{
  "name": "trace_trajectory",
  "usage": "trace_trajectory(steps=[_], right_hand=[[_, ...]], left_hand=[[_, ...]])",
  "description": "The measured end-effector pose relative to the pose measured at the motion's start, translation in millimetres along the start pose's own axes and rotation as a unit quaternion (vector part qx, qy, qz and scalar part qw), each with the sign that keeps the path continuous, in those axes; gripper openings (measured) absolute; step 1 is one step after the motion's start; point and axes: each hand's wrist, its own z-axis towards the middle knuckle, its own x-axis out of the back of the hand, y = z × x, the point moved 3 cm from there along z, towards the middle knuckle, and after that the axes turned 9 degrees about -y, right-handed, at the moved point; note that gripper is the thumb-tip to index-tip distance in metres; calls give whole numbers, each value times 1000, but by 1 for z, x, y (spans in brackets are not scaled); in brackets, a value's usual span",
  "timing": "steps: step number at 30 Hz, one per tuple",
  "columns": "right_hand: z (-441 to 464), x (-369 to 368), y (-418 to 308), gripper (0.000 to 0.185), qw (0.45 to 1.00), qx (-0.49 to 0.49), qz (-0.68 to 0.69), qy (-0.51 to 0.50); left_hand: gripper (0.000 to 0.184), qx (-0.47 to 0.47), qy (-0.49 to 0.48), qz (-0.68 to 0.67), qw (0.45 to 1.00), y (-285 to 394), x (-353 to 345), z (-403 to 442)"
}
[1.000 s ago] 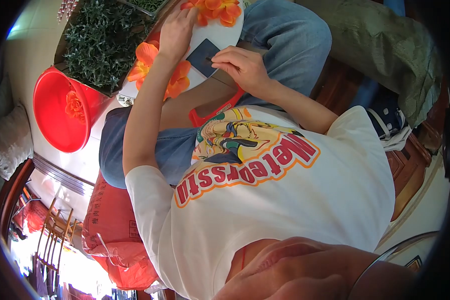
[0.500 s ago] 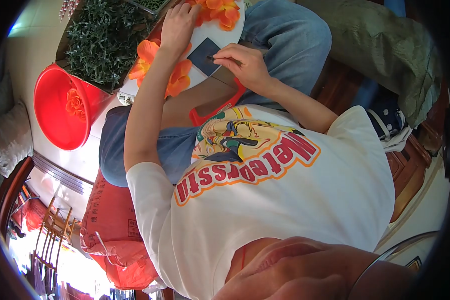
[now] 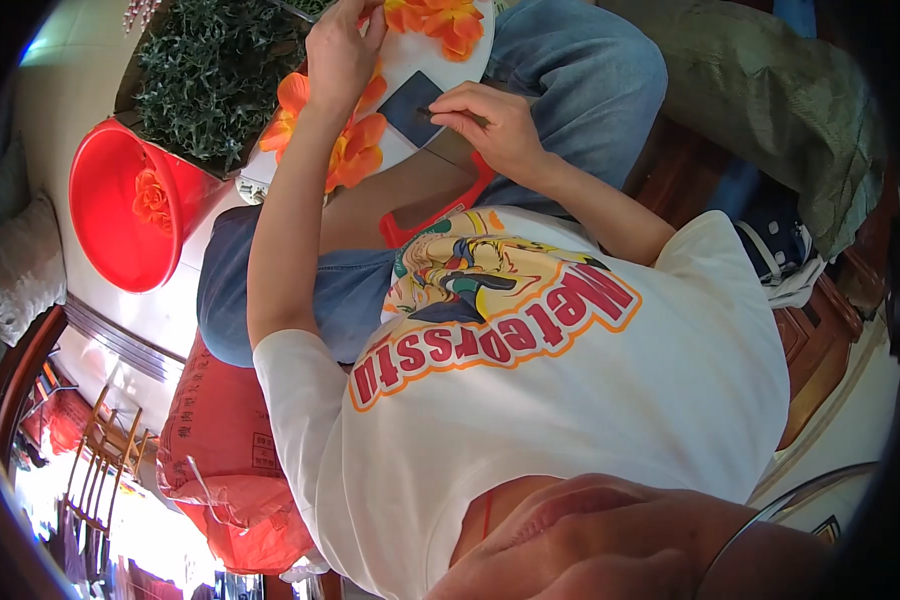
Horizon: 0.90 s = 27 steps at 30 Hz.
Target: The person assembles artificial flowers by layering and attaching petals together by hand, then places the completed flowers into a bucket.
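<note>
My right hand [image 3: 490, 125] is closed in a pinch on a small dark piece [image 3: 425, 112], too small to name. It hovers over a dark blue square pad [image 3: 410, 108] on a white round tabletop [image 3: 395, 75]. My left hand [image 3: 342, 55] is at the top edge of the view, its fingers curled and partly cut off; what they hold, if anything, is hidden. Orange artificial petals [image 3: 358, 150] lie below my left wrist, partly behind the forearm. More orange petals [image 3: 445, 25] lie to the right of that hand.
Dark green artificial leaves [image 3: 205, 85] fill a box left of the tabletop. A red bucket [image 3: 120, 240] holds orange flowers [image 3: 151, 198]. Below the tabletop is a red plastic handle-like part [image 3: 435, 215]. A red sack [image 3: 220, 430] stands at my left side.
My left hand has moved left and slightly down, away from the orange petals on the right. My right hand stays nearly in place with its pinch kept.
</note>
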Motion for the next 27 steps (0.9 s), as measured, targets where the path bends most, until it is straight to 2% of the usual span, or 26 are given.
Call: trace_trajectory(steps=[3,6,9,12,14,18,27], right_hand=[[0,1,0,13,1000,10,-3,10],[1,0,-2,14,1000,23,-13,14],[1,0,-4,14,999,17,-32,-9],[3,-3,-3,14,998,25,-49,-8],[4,-3,-3,13,997,34,-67,-9],[5,-4,-6,11,994,55,-94,-9],[7,-2,-12,9,993,63,-97,3]], left_hand=[[21,49,-5,-9,999,6,6,3],[22,55,38,-91,994,24,18,7],[22,172,-50,-84,980,12,21,3],[15,170,-27,-167,971,19,25,1],[15,216,-38,-259,940,-21,9,-8],[26,279,-23,-374,884,-31,8,-15],[22,303,-26,-421,855,-44,14,-30]])
